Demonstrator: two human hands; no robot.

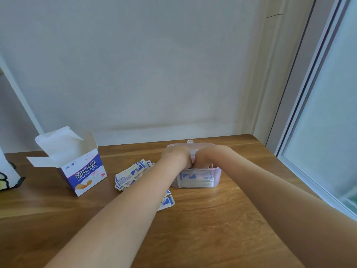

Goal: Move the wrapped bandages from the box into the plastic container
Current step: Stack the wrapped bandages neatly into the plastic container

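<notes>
Wrapped bandages (196,179) lie stacked inside the plastic container (216,176) at the table's (212,225) far side, where left hand (178,155) and right hand (202,157) reach in together, grip hidden. A loose pile (131,175) lies between container and open box (82,170).

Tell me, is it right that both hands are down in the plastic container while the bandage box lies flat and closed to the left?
Not quite: in the head view the bandage box stands upright with its flaps open. The rest holds: left hand and right hand reach into the plastic container.
</notes>
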